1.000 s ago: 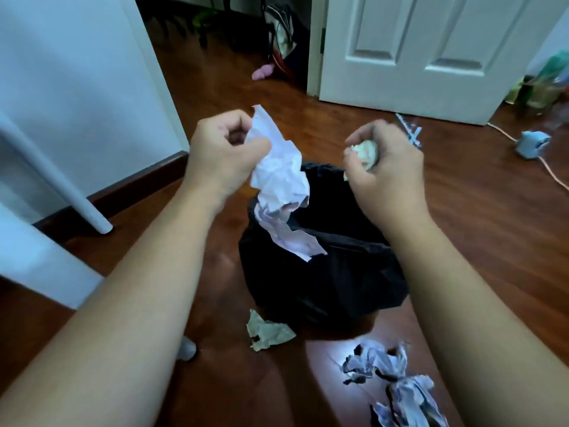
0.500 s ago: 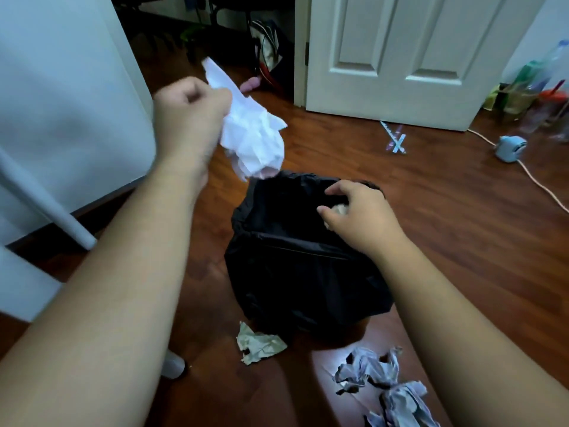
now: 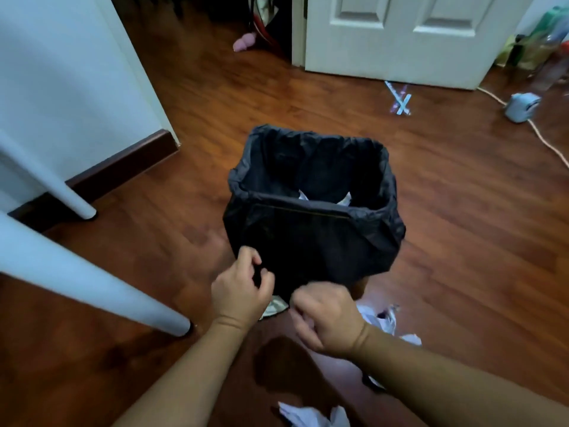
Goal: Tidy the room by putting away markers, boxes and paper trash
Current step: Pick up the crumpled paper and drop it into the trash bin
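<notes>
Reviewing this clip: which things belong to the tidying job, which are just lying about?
Job: black-lined bin; crumpled paper at its base; paper scraps beside it; white paper at the near edge; crossed sticks by the door, likely markers.
Lying about: pink object; blue plug box; cord; bottles; table legs.

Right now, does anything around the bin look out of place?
Yes. Crumpled paper lies on the floor instead of in the bin: one piece at its base, a cluster to its right, more paper at the picture's bottom edge. Crossed pale strips also lie loose near the white door.
</notes>
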A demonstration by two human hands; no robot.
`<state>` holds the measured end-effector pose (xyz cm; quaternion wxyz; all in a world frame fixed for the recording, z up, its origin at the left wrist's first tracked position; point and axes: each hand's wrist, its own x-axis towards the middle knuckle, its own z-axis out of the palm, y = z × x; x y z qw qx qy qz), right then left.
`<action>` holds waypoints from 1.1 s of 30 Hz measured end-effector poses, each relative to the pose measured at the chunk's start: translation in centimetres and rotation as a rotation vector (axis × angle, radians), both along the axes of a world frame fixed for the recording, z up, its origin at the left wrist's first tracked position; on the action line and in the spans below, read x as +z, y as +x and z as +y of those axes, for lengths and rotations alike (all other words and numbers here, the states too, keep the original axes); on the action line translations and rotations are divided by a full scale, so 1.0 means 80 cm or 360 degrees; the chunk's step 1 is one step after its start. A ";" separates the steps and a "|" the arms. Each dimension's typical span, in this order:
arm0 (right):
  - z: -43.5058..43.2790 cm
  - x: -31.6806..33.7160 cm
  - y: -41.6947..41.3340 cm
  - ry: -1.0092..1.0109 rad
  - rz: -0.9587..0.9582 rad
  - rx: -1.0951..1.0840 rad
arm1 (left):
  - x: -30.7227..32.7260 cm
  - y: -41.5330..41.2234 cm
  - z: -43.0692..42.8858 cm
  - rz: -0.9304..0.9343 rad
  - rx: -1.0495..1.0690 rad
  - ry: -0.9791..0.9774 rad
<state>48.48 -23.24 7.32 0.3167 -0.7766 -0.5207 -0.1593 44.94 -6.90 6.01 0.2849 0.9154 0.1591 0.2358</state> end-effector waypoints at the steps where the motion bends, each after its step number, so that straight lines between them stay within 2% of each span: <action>1: -0.015 -0.030 -0.004 -0.0225 -0.0034 0.0044 | -0.026 -0.010 0.004 0.0187 -0.0066 0.0130; 3: -0.048 -0.079 -0.001 -0.0652 0.0001 0.0038 | -0.058 -0.022 0.008 0.0551 -0.0244 0.0337; 6: -0.092 -0.117 0.015 -0.1286 0.0157 -0.0432 | -0.090 -0.022 0.008 0.1078 -0.0458 0.0597; 8: -0.111 -0.129 0.026 -0.1584 0.0419 -0.0750 | -0.103 -0.018 0.007 0.1474 -0.0536 0.0596; 10: -0.123 -0.138 0.027 -0.1681 0.0781 -0.0815 | -0.121 -0.021 0.006 0.1737 -0.0556 0.0446; 12: -0.119 -0.148 0.022 -0.1778 0.0929 -0.0676 | -0.139 -0.030 0.007 0.1808 -0.0551 0.0333; 15: -0.100 -0.148 0.014 -0.1742 0.0971 -0.0527 | -0.143 -0.042 0.001 0.1676 -0.0580 0.0248; 17: -0.093 -0.149 0.016 -0.1503 0.1003 -0.0568 | -0.137 -0.044 0.002 0.1620 -0.0538 0.0264; 20: -0.094 -0.140 0.030 -0.1019 0.1120 -0.1000 | -0.127 -0.037 0.016 0.1349 -0.0183 0.0059; 22: -0.098 -0.128 0.042 -0.0613 0.1196 -0.1396 | -0.112 -0.030 0.032 0.0912 0.0142 -0.0202; 25: -0.103 -0.092 0.055 0.0077 0.1176 -0.1956 | -0.070 -0.015 0.057 0.0265 0.0717 -0.0329; 26: -0.104 -0.083 0.064 0.0344 0.1195 -0.2105 | -0.052 -0.005 0.068 0.0076 0.0923 -0.0369; 28: -0.109 -0.055 0.093 0.1163 0.1118 -0.2307 | -0.008 0.017 0.090 -0.0308 0.1152 -0.0509; 29: -0.108 -0.036 0.111 0.1554 0.1108 -0.2388 | 0.019 0.031 0.097 -0.0503 0.1156 -0.0573; 30: -0.112 -0.023 0.126 0.1770 0.1088 -0.2417 | 0.047 0.044 0.099 -0.0672 0.1094 -0.0608; 32: -0.102 0.030 0.146 0.1568 0.0668 -0.2412 | 0.104 0.068 0.091 -0.0867 0.0855 -0.0556; 33: -0.094 0.055 0.156 0.1486 0.0493 -0.2237 | 0.129 0.078 0.080 -0.0869 0.0694 -0.0467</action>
